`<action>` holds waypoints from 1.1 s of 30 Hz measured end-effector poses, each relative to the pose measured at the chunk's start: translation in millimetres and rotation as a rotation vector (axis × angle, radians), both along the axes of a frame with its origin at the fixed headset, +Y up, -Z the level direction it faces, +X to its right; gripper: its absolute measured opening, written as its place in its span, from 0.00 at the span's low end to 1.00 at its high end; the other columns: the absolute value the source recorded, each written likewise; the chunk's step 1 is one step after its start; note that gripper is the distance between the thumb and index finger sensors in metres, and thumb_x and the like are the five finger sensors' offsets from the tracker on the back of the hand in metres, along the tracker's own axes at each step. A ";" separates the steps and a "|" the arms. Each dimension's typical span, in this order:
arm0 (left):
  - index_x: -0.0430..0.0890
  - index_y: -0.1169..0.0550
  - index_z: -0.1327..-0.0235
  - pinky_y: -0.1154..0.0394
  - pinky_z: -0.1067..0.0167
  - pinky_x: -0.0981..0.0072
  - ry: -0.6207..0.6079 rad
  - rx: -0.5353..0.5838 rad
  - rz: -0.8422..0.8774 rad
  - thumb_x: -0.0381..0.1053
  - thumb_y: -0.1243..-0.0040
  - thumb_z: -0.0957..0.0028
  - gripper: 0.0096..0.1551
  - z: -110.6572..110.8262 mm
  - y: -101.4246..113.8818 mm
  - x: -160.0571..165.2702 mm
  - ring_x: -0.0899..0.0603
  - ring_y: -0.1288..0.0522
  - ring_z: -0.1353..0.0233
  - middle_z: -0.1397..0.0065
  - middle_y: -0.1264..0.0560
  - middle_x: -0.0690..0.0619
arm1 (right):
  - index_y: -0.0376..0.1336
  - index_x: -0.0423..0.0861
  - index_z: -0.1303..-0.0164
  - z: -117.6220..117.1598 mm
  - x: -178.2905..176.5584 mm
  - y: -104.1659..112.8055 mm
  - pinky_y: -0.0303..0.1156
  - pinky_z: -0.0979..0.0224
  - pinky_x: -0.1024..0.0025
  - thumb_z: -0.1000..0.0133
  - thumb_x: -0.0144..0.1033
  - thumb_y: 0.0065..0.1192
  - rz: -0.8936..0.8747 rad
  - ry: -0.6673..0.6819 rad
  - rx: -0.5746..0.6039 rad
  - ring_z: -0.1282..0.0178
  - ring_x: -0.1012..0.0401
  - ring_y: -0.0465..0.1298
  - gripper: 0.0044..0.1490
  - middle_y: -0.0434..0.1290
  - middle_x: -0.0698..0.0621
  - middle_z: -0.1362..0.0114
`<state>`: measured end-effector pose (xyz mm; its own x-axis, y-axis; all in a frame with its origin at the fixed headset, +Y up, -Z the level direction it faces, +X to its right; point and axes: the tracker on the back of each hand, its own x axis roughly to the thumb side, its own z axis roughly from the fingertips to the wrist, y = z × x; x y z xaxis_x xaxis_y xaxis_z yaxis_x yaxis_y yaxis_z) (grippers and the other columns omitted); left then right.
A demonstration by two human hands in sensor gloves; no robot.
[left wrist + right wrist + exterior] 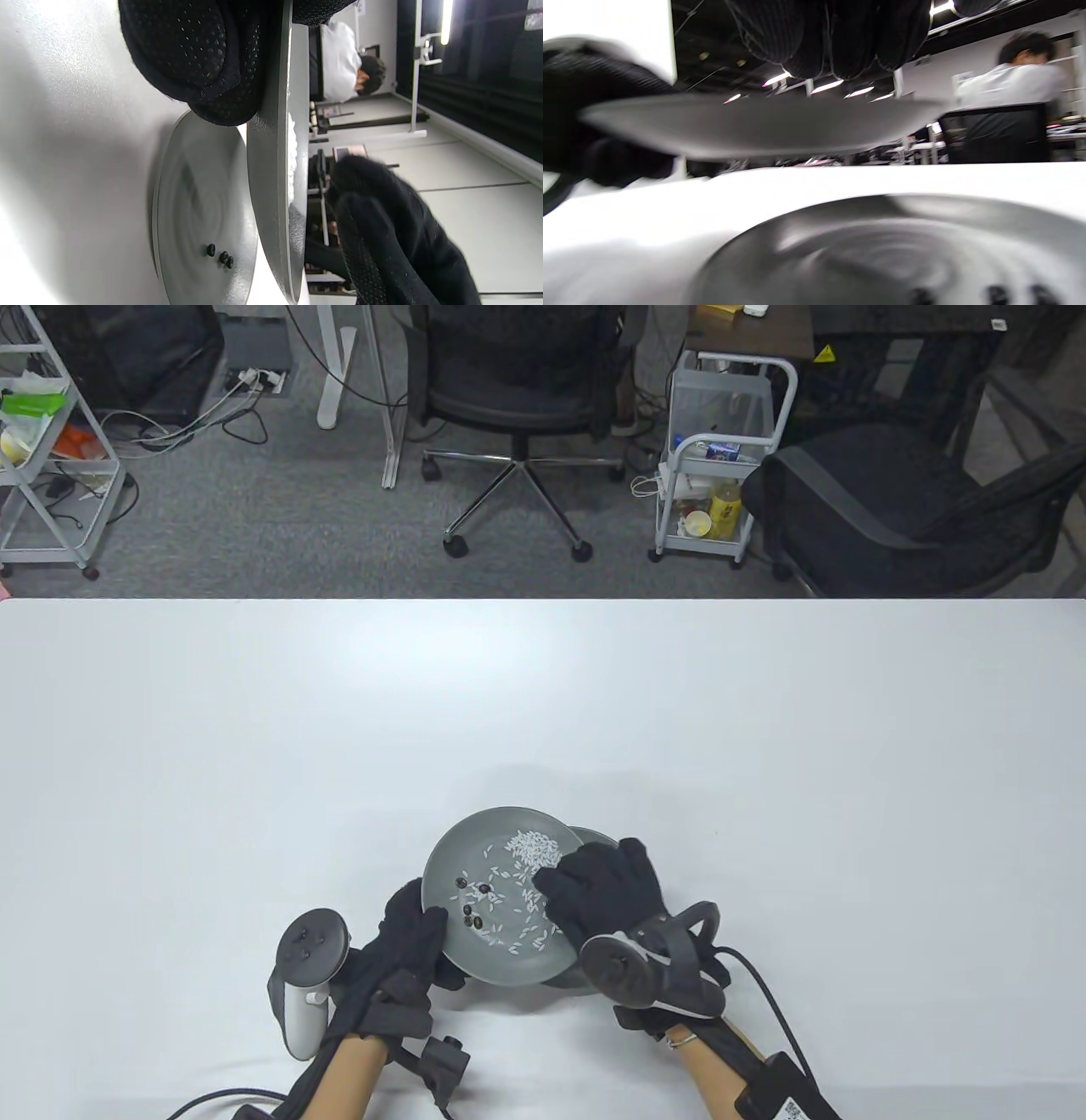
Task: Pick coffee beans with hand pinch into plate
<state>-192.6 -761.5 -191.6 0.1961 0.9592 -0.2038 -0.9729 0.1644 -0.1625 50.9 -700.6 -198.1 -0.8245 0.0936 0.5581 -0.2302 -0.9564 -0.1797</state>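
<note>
Upper grey plate (pixel 475 848), raised off the table and overlapping a second grey plate (pixel 199 203) that lies flat beneath it to the right. Upper plate carries white rice grains (pixel 533 848) heaped at its far side and dark coffee beans (pixel 475 899) near-left. Three coffee beans (pixel 220 255) rest in the lower plate.

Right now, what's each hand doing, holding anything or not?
Left hand: grips the rim of the raised plate.
Right hand: fingers over that plate; whether it pinches a bean cannot be told.
</note>
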 end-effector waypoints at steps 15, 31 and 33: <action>0.33 0.50 0.21 0.18 0.53 0.59 -0.043 0.029 -0.009 0.43 0.55 0.30 0.33 0.7 0.8 6.8 0.42 0.19 0.47 0.29 0.31 0.36 | 0.60 0.57 0.21 12.4 -32.9 -11.5 0.50 0.15 0.38 0.29 0.51 0.50 0.104 0.050 -0.019 0.16 0.47 0.61 0.25 0.64 0.50 0.19; 0.32 0.50 0.21 0.18 0.54 0.59 -0.067 0.053 -0.044 0.44 0.55 0.30 0.33 2.6 2.8 14.6 0.42 0.19 0.48 0.30 0.31 0.35 | 0.67 0.58 0.36 11.9 -39.9 -10.5 0.57 0.17 0.40 0.34 0.52 0.60 0.066 -0.002 0.055 0.24 0.53 0.70 0.19 0.71 0.56 0.30; 0.32 0.50 0.21 0.18 0.54 0.59 -0.067 0.046 -0.052 0.43 0.55 0.30 0.33 2.5 2.3 14.9 0.41 0.19 0.48 0.30 0.31 0.35 | 0.66 0.57 0.34 12.7 -40.7 -12.6 0.57 0.17 0.40 0.32 0.51 0.58 0.094 0.007 0.068 0.24 0.53 0.70 0.19 0.70 0.56 0.30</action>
<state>-177.7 -759.2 -189.1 0.2572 0.9555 -0.1444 -0.9503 0.2229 -0.2176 10.1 -713.2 -185.4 -0.8238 -0.0219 0.5664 -0.1418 -0.9595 -0.2434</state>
